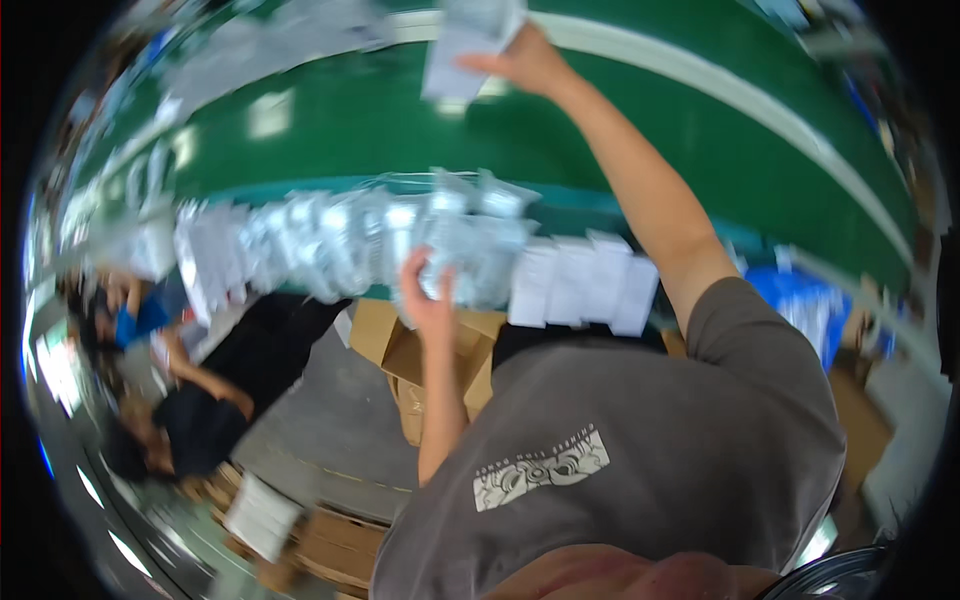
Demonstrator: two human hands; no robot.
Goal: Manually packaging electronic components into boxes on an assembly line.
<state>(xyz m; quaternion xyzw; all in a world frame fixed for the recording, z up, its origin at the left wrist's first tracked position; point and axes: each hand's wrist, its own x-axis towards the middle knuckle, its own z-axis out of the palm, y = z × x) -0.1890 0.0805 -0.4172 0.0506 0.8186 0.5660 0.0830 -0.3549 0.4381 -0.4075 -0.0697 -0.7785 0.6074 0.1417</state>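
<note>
At the far side of the green work surface, my right hand (530, 58) grips a white packet (455, 65) that looks partly covered in clear plastic. Its thumb lies across the packet's face. My left hand (428, 292) is raised at the near edge, its thumb and fingers apart, in front of a row of clear plastic-wrapped pieces (345, 235). Whether its fingertips touch a bag is blurred. Right of that hand, several white flat packets (580, 280) stand side by side along the edge.
An opened cardboard box (395, 340) sits below the edge, under my left forearm. More white packets (280, 50) line the far left of the green surface (330, 135). Another person (200, 400) is at the left. Blue plastic (795, 300) lies at the right.
</note>
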